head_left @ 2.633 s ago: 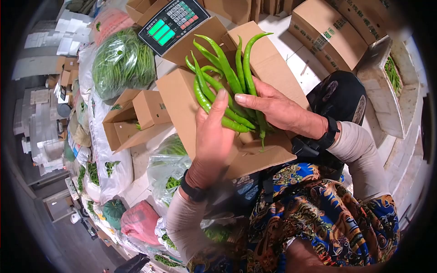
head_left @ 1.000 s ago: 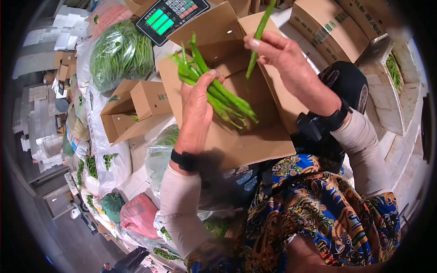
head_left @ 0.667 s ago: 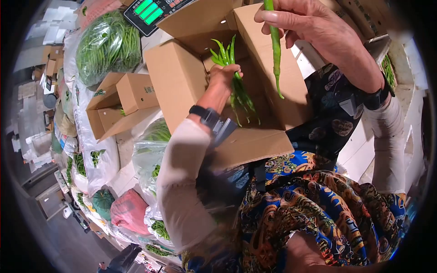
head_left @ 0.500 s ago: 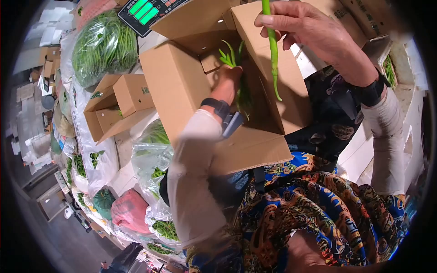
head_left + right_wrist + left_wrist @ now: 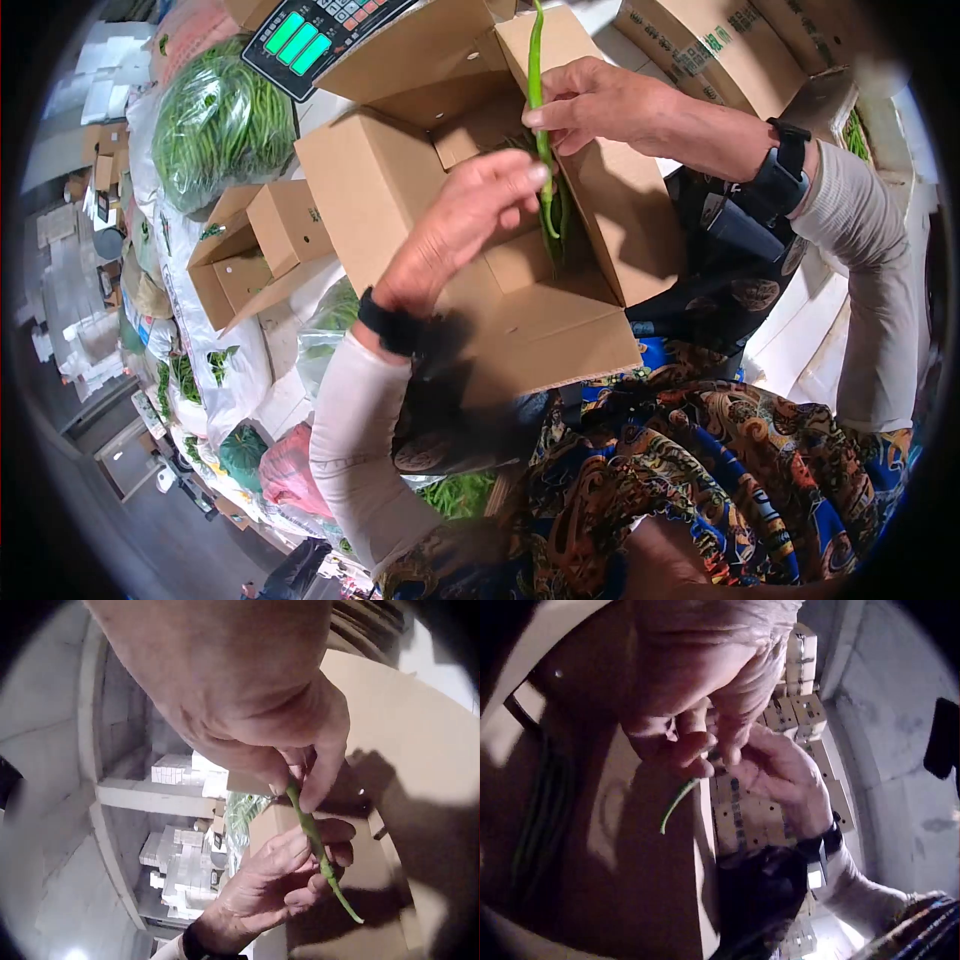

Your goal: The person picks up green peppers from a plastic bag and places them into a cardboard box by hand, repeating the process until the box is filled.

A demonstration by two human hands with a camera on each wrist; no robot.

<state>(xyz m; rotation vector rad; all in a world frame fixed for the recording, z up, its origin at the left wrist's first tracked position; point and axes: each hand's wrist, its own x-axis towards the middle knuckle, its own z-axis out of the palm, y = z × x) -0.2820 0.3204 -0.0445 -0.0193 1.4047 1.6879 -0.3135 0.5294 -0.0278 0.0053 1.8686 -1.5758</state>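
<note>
My right hand [image 5: 630, 110] pinches a long green chili pepper [image 5: 536, 65] between thumb and fingers, its thin end hanging down over the open cardboard box [image 5: 355, 180]. My left hand [image 5: 460, 215] is at the lower part of the same pepper. In the right wrist view, the thumb and curled fingers of the left hand [image 5: 277, 870] lie on either side of the pepper [image 5: 313, 834]. Several more chili peppers [image 5: 547, 802] lie in the shadowed box, seen in the left wrist view.
A scale [image 5: 325, 25] with lit displays stands beyond the box. Left of it sit a plastic bag of green peppers [image 5: 225, 125] and a smaller open carton [image 5: 285, 220]. Large printed cartons [image 5: 690, 45] stand at the back right, and a white crate [image 5: 905, 130] is at far right.
The left hand lowered its bunch of peppers into the box, let go, and rose to the single pepper. The right hand kept that pepper and moved left over the box.
</note>
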